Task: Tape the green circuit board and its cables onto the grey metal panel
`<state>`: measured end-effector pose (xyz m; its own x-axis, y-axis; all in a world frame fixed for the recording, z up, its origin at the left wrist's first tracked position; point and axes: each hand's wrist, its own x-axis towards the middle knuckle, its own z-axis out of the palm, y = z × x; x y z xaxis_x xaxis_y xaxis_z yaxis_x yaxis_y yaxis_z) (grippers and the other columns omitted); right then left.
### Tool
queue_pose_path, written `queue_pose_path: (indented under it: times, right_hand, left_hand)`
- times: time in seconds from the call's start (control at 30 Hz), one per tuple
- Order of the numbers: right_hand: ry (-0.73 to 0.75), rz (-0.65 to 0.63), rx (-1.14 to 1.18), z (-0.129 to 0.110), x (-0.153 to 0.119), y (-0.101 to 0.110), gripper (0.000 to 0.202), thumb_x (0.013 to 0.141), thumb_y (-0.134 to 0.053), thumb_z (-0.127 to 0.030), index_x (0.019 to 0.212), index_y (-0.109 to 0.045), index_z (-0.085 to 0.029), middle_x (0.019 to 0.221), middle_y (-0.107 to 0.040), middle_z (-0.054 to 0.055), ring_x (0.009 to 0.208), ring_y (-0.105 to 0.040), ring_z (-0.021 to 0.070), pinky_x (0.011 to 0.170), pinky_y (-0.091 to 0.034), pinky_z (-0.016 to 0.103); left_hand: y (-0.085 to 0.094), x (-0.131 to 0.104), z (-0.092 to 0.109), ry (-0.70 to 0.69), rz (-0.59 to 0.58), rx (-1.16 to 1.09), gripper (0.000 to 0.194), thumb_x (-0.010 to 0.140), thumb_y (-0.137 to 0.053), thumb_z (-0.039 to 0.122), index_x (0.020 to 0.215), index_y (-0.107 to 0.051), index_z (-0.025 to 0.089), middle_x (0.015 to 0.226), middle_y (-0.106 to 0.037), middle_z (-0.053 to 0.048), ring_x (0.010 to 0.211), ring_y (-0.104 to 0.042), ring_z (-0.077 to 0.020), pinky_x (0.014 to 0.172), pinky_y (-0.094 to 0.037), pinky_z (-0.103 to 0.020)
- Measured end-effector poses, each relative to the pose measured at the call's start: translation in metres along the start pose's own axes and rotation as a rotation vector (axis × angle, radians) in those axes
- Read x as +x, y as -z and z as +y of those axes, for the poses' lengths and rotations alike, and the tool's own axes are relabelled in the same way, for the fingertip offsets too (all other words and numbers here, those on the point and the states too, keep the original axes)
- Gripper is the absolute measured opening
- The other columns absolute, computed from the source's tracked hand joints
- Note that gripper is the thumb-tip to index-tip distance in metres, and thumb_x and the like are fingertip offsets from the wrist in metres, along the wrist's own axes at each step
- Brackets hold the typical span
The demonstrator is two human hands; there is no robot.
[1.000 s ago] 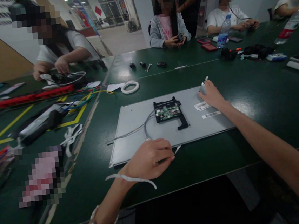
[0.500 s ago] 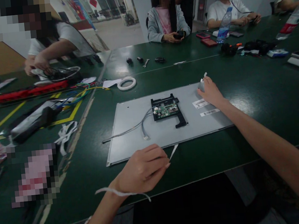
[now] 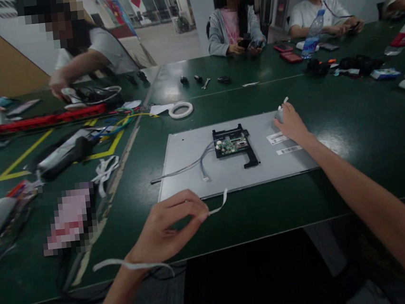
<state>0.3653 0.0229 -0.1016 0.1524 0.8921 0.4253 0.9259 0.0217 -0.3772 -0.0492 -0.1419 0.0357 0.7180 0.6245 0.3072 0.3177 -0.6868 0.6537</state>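
Observation:
My left hand (image 3: 173, 221) hovers over the table's front edge, closed in a pinch on the end of a short strip of white tape (image 3: 224, 198). Another white strip (image 3: 134, 265) hangs across my left wrist. A flat grey display panel (image 3: 191, 181) lies on the green table, carrying a black bracket with a green circuit board (image 3: 232, 144) and thin grey cables (image 3: 182, 169). At the panel's far right corner, my right hand (image 3: 292, 123) has its fingers curled. White tape (image 3: 285, 100) shows beside those fingertips; their exact grip is partly hidden.
A roll of white tape (image 3: 180, 110) lies behind the panel. Tangled white strips (image 3: 105, 173), a black pouch (image 3: 62, 153) and cables lie to the left. Further back are a small wrench (image 3: 206, 83) and a bottle (image 3: 313, 35). Several people sit around the table.
My left hand has shifted slightly left and up, and its tape strip now curves upward. My right hand stays at the panel's corner. The view has shifted a little to the left.

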Motion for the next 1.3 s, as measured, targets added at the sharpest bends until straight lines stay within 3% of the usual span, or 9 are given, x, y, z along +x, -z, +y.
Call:
queue_pose_path:
  times: [0.13, 0.27, 0.37, 0.57, 0.63, 0.7, 0.83, 1.1, 1.3]
  right_hand:
    - [0.028, 0.065, 0.071, -0.011, -0.004, 0.014, 0.064, 0.083, -0.047, -0.03, 0.141, -0.036, -0.004, 0.142, -0.034, 0.019, 0.13, -0.035, 0.0314, 0.107, -0.033, 0.047]
    - [-0.004, 0.069, 0.442, -0.037, -0.012, 0.035, 0.055, 0.085, -0.046, -0.032, 0.136, -0.045, -0.012, 0.139, -0.041, 0.015, 0.111, -0.056, 0.0234, 0.097, -0.046, 0.039]
    - [-0.036, -0.094, 0.787, -0.069, -0.022, 0.05, 0.051, 0.086, -0.05, -0.038, 0.133, -0.049, -0.019, 0.132, -0.051, 0.011, 0.103, -0.061, 0.021, 0.091, -0.05, 0.038]
    - [0.133, -0.543, 1.217, -0.127, -0.046, 0.07, 0.049, 0.08, -0.064, -0.036, 0.128, -0.054, -0.029, 0.122, -0.059, 0.004, 0.114, -0.056, 0.0194, 0.098, -0.046, 0.039]
    - [0.154, -0.576, 1.241, -0.134, -0.05, 0.07, 0.048, 0.078, -0.067, -0.035, 0.124, -0.057, -0.029, 0.123, -0.058, 0.003, 0.111, -0.057, 0.0188, 0.096, -0.048, 0.039]
    - [0.153, -0.526, 1.202, -0.134, -0.05, 0.067, 0.037, 0.076, -0.068, -0.035, 0.112, -0.064, -0.026, 0.118, -0.06, 0.004, 0.103, -0.059, 0.0178, 0.091, -0.051, 0.037]
    - [0.119, -0.429, 1.099, -0.125, -0.047, 0.059, 0.019, 0.076, -0.068, -0.036, 0.086, -0.07, -0.02, 0.088, -0.066, 0.003, 0.08, -0.062, 0.0144, 0.073, -0.052, 0.03]
    - [0.023, -0.462, 1.025, -0.117, -0.044, 0.053, 0.022, 0.074, -0.069, -0.039, 0.081, -0.067, -0.018, 0.079, -0.066, 0.003, 0.067, -0.059, 0.0128, 0.062, -0.049, 0.028]
    - [-0.011, -0.391, 0.952, -0.113, -0.041, 0.051, 0.022, 0.075, -0.068, -0.04, 0.079, -0.067, -0.019, 0.077, -0.065, 0.003, 0.071, -0.061, 0.0146, 0.063, -0.049, 0.028]
  left_hand:
    - [0.0, 0.014, -0.004, 0.211, 0.124, -0.187, 0.01, 0.086, -0.057, 0.019, 0.08, -0.065, 0.017, 0.08, -0.061, -0.003, 0.071, -0.058, -0.0112, 0.056, -0.053, -0.021]
    - [-0.006, 0.043, -0.014, 0.384, 0.221, -0.422, 0.018, 0.083, -0.06, 0.031, 0.078, -0.063, 0.014, 0.08, -0.059, -0.004, 0.071, -0.057, -0.0123, 0.056, -0.057, -0.024]
    - [-0.011, 0.069, -0.024, 0.462, 0.256, -0.567, 0.022, 0.08, -0.063, 0.035, 0.075, -0.062, 0.014, 0.075, -0.059, -0.003, 0.071, -0.057, -0.0122, 0.056, -0.056, -0.023]
    - [-0.022, 0.111, -0.043, 0.491, 0.3, -0.806, 0.022, 0.077, -0.067, 0.036, 0.08, -0.063, 0.015, 0.074, -0.061, -0.002, 0.073, -0.059, -0.0119, 0.056, -0.053, -0.02]
    - [-0.025, 0.119, -0.049, 0.493, 0.308, -0.832, 0.024, 0.075, -0.068, 0.038, 0.08, -0.062, 0.014, 0.074, -0.062, -0.002, 0.072, -0.059, -0.0121, 0.056, -0.053, -0.02]
    - [-0.028, 0.124, -0.053, 0.506, 0.315, -0.83, 0.028, 0.073, -0.07, 0.04, 0.079, -0.062, 0.014, 0.073, -0.062, -0.002, 0.071, -0.06, -0.0127, 0.055, -0.053, -0.021]
    - [-0.032, 0.124, -0.064, 0.545, 0.337, -0.765, 0.032, 0.07, -0.071, 0.044, 0.077, -0.063, 0.014, 0.073, -0.062, -0.003, 0.07, -0.06, -0.0133, 0.053, -0.053, -0.022]
    - [-0.039, 0.118, -0.076, 0.583, 0.341, -0.646, 0.029, 0.068, -0.07, 0.043, 0.073, -0.066, 0.015, 0.071, -0.064, -0.004, 0.063, -0.059, -0.0126, 0.048, -0.051, -0.021]
    - [-0.047, 0.115, -0.082, 0.526, 0.352, -0.369, 0.026, 0.074, -0.064, 0.04, 0.073, -0.069, 0.015, 0.065, -0.063, -0.003, 0.058, -0.057, -0.0129, 0.045, -0.046, -0.022]
